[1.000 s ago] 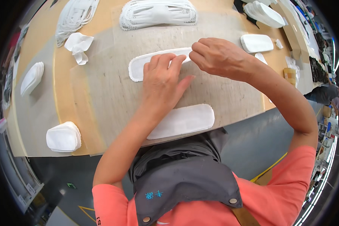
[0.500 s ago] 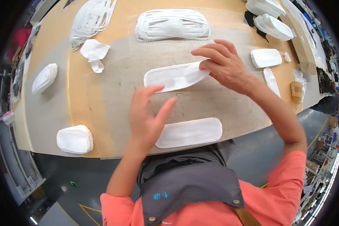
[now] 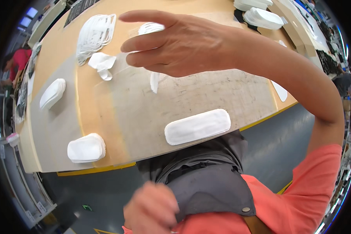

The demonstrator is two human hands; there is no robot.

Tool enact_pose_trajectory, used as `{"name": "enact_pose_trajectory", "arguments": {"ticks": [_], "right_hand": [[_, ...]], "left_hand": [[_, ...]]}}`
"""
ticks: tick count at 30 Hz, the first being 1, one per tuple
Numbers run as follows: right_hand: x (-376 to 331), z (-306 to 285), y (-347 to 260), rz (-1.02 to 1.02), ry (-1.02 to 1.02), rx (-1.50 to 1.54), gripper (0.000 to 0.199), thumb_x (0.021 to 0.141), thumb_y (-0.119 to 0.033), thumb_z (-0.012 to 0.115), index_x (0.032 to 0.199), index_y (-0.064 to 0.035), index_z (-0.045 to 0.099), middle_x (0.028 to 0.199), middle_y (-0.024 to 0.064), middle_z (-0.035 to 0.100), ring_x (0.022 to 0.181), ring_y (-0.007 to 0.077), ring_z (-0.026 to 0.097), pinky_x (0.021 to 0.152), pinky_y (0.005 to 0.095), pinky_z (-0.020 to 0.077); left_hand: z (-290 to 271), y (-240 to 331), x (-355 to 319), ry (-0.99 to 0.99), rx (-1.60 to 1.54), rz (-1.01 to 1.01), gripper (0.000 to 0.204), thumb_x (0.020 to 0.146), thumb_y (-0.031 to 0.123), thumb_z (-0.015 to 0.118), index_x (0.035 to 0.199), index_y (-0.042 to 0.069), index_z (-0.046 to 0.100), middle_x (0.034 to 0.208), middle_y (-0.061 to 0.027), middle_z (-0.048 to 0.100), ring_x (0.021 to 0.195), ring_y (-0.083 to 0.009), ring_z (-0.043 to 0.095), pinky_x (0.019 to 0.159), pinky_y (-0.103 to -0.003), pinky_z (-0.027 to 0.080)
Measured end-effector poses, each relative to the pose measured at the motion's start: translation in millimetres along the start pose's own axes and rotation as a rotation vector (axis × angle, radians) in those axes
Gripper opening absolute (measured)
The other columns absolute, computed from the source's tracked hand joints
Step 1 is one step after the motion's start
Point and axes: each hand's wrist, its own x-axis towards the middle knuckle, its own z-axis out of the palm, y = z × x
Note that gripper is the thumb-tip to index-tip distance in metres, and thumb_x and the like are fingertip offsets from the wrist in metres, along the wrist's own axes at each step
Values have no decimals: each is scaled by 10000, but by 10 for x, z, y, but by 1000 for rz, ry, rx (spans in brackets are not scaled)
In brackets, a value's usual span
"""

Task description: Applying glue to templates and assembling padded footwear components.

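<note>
My right hand [image 3: 156, 43] is raised above the far middle of the table, its outer fingers spread. A white oblong pad [image 3: 155, 82] shows as a narrow strip under this hand; it appears pinched on the hidden thumb side, and most of it is covered. My left hand [image 3: 154, 206] is low in front of the grey apron, smeared by motion, with curled fingers. Near the table's front edge lies a white rounded pad stack [image 3: 197, 126]. Partly behind my right hand is a pile of white looped strips [image 3: 151, 28].
To the left stand two white pad stacks [image 3: 85, 148] [image 3: 53, 93], a crumpled white scrap [image 3: 101, 64] and white frame-like offcuts [image 3: 95, 37]. More white stacks [image 3: 263, 18] are at the far right. A white piece [image 3: 279, 91] lies near the right edge. Someone in red [image 3: 19, 62] is far left.
My right hand has risen and swung left, and the pad has left its place in the table's middle. My left hand has pulled back from the pad to my apron. The view has shifted slightly.
</note>
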Motion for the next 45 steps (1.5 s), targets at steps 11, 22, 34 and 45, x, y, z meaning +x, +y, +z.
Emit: {"name": "enact_pose_trajectory", "arguments": {"ticks": [11,22,34,45], "right_hand": [[-609,-606,-303,184,264,217,148,826,-113,676,972,-100,701,1138,5,708,1174,199,633,1199,519,280],[-1778,-92,-1978,452,-6,541,306,885,-136,632,1186,-100,676,1198,19,709,1187,167,640,1215,523,292],[-1232,-178,-1929,834,-33,859,353,857,-213,753,1161,-89,623,1123,52,643,1064,245,589,1028,438,390],[-601,193,-1673,703,-435,1096,330,806,-271,790,1001,-109,579,1008,58,598,964,248,570,822,385,389]], "left_hand": [[-765,-902,417,959,-463,-733,569,960,292,698,1387,-36,514,1223,-149,655,1134,-239,638,988,-354,527],[-559,-1030,-100,545,799,-775,410,901,106,766,1276,-10,648,933,-11,694,782,-71,610,728,-199,489],[-671,-794,-111,257,1462,-597,415,861,211,788,1240,82,680,1126,-58,614,956,-192,561,750,-300,466],[-681,-604,-331,344,1419,-560,329,886,217,767,1183,92,703,1183,-55,628,1002,-185,583,770,-307,468]]}}
